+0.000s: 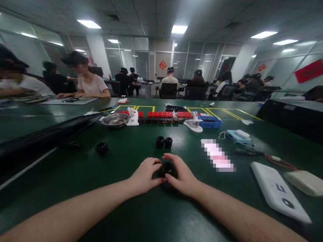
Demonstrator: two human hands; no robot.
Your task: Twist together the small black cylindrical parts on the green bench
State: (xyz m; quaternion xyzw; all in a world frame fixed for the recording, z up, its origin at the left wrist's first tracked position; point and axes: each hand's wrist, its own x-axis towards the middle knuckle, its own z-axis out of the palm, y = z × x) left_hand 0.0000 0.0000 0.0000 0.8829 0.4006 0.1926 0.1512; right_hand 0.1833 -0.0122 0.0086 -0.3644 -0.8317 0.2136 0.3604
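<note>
Between my two hands is a black ring-shaped part (167,168) with a hole in its middle, held low over the green table. My left hand (145,174) grips it from the left, the thumb and fingers curled to its side. From the right, my right hand (182,175) wraps round it, its thumb at the near rim and its index finger over the far side. Just beyond the hands, two similar black parts (164,142) stand side by side on the table. Another black round part (102,149) lies farther left.
Beyond stand a metal bowl (115,120) with small pieces, white stands (133,117), red strips (164,114) and a blue tray (210,122). On the right lie a white device (280,191) and a blue box (238,136). A long black object (47,134) lies left. People sit behind.
</note>
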